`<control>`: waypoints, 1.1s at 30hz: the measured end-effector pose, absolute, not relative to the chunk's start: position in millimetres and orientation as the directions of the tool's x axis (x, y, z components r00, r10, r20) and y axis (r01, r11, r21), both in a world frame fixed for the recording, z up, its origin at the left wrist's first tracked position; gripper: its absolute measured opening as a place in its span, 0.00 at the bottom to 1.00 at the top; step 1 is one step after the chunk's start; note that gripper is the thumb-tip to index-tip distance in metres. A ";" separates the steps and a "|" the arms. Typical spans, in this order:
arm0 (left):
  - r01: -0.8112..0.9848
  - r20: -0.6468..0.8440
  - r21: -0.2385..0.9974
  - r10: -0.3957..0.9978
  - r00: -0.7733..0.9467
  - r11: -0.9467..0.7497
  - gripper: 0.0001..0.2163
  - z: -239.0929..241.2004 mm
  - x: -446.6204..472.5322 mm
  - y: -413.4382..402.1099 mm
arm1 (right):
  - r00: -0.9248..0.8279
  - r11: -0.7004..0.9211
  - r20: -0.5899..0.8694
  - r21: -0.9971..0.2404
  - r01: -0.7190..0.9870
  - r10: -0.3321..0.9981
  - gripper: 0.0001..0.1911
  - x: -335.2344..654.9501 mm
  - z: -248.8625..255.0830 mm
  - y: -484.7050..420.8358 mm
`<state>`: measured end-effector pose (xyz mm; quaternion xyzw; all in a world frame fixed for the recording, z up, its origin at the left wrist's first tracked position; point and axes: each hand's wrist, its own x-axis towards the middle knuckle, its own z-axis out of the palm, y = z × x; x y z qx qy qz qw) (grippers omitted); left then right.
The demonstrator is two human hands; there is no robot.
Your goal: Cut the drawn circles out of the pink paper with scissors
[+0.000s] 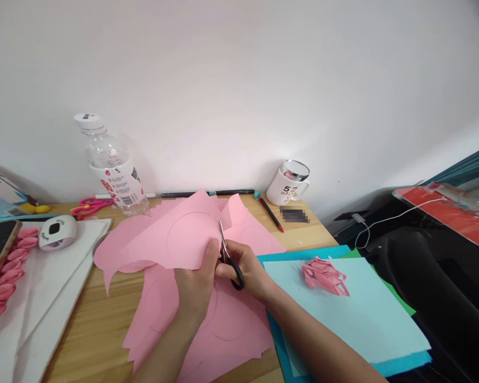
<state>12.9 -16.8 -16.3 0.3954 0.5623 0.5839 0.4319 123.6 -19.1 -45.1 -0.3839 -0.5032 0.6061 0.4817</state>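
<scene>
My left hand [197, 284] pinches the lower right edge of a sheet of pink paper [155, 242], lifted above the stack. A pencilled circle shows on that sheet. My right hand [241, 266] grips black-handled scissors [236, 274], fingers in the loops. Their blades point up and away from me at the sheet's right edge, beside the circle; a cut flap of paper stands up to the right of them. Under both hands lies a pile of pink sheets [231, 322], with more drawn circles on the top one.
A plastic bottle [117, 170] and pink scissors [91, 206] stand and lie at the back left. Rolled pink pieces [8, 276] sit on white board [43, 298]. At right, pink scraps [325, 275] rest on light blue paper [359, 319]; a mug [287, 183] and red-tipped pen [270, 213] are behind.
</scene>
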 end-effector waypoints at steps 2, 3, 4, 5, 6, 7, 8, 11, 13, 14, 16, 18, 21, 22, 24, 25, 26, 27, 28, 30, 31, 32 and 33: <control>-0.055 -0.026 0.998 0.955 -0.296 0.010 0.11 -16.4 13.5 -17.6 | -0.238 -0.024 0.025 -0.979 -0.202 0.971 0.21 124.7 -45.1 -18.6; -0.050 -0.023 0.999 0.955 -0.295 0.008 0.10 -16.7 13.5 -17.7 | -0.241 -0.025 0.025 -0.979 -0.204 0.970 0.21 125.0 -44.9 -18.6; -0.046 -0.019 0.999 0.956 -0.294 0.006 0.10 -17.0 13.5 -17.7 | -0.243 -0.027 0.025 -0.978 -0.206 0.970 0.21 125.1 -44.6 -18.6; -0.045 -0.015 0.999 0.956 -0.292 0.002 0.10 -17.4 13.4 -17.5 | -0.245 -0.029 0.023 -0.978 -0.208 0.969 0.21 125.1 -44.3 -18.8; -0.046 -0.011 0.999 0.957 -0.289 -0.003 0.10 -17.8 13.3 -17.4 | -0.247 -0.031 0.022 -0.978 -0.208 0.969 0.21 125.1 -44.0 -19.0; -0.048 -0.006 0.999 0.958 -0.288 -0.008 0.10 -18.2 13.2 -17.3 | -0.249 -0.033 0.021 -0.977 -0.209 0.968 0.21 125.0 -43.7 -19.2; -0.050 -0.001 0.999 0.958 -0.287 -0.014 0.10 -18.6 13.1 -17.3 | -0.251 -0.034 0.021 -0.977 -0.210 0.968 0.21 125.0 -43.4 -19.3; -0.055 0.018 0.998 0.956 -0.291 -0.035 0.10 -18.9 13.5 -17.6 | -0.251 -0.032 0.020 -0.979 -0.203 0.968 0.22 125.1 -42.8 -19.4; -0.051 0.018 0.998 0.957 -0.289 -0.034 0.09 -18.3 13.9 -18.0 | -0.248 -0.037 0.013 -0.980 -0.196 0.969 0.22 125.2 -42.7 -19.2; -0.047 0.014 0.998 0.958 -0.286 -0.029 0.09 -17.9 14.0 -18.2 | -0.245 -0.039 0.009 -0.981 -0.192 0.969 0.23 125.2 -42.6 -19.0; -0.043 0.006 0.999 0.959 -0.282 -0.019 0.10 -17.4 14.3 -18.2 | -0.239 -0.038 0.008 -0.981 -0.189 0.971 0.23 125.2 -42.3 -18.7; -0.045 0.000 0.999 0.961 -0.277 -0.013 0.10 -17.6 14.2 -18.1 | -0.238 -0.032 0.013 -0.982 -0.188 0.971 0.23 125.2 -41.9 -18.6; -0.042 0.002 0.999 0.962 -0.273 -0.014 0.10 -18.7 13.7 -17.9 | -0.246 -0.034 0.014 -0.981 -0.191 0.969 0.22 125.2 -41.2 -18.9; -0.041 0.007 0.999 0.962 -0.273 -0.019 0.10 -19.0 13.6 -17.8 | -0.250 -0.035 0.014 -0.981 -0.189 0.968 0.22 125.4 -41.0 -19.0; -0.048 0.015 0.998 0.961 -0.277 -0.030 0.09 -19.0 13.5 -17.8 | -0.250 -0.035 0.012 -0.982 -0.184 0.968 0.22 125.7 -40.7 -19.2; -0.051 0.019 0.998 0.960 -0.280 -0.035 0.09 -18.8 13.6 -17.8 | -0.250 -0.035 0.012 -0.983 -0.181 0.968 0.21 125.9 -40.5 -19.2; -0.053 0.024 0.998 0.960 -0.281 -0.040 0.09 -18.5 13.7 -17.8 | -0.250 -0.034 0.012 -0.983 -0.181 0.968 0.21 126.0 -40.4 -19.3; -0.053 0.030 0.998 0.959 -0.281 -0.047 0.09 -18.2 13.9 -17.8 | -0.251 -0.035 0.013 -0.982 -0.184 0.968 0.21 126.1 -40.3 -19.3; -0.050 0.037 0.997 0.959 -0.283 -0.053 0.09 -17.9 14.1 -17.8 | -0.254 -0.036 0.013 -0.981 -0.189 0.967 0.20 126.1 -40.2 -19.3; -0.048 0.047 0.997 0.957 -0.287 -0.063 0.09 -17.9 14.3 -17.6 | -0.256 -0.041 0.011 -0.979 -0.198 0.967 0.20 126.0 -40.1 -19.4; -0.049 0.045 0.997 0.956 -0.291 -0.062 0.09 -18.3 14.2 -17.4 | -0.256 -0.044 0.008 -0.979 -0.197 0.967 0.20 126.0 -40.1 -19.5; -0.049 0.038 0.997 0.955 -0.294 -0.055 0.09 -18.8 14.0 -17.2 | -0.254 -0.047 0.004 -0.980 -0.194 0.967 0.19 125.9 -40.3 -19.7; -0.047 0.030 0.998 0.955 -0.296 -0.046 0.09 -19.5 13.8 -17.0 | -0.252 -0.049 0.000 -0.981 -0.188 0.968 0.19 125.9 -40.5 -19.7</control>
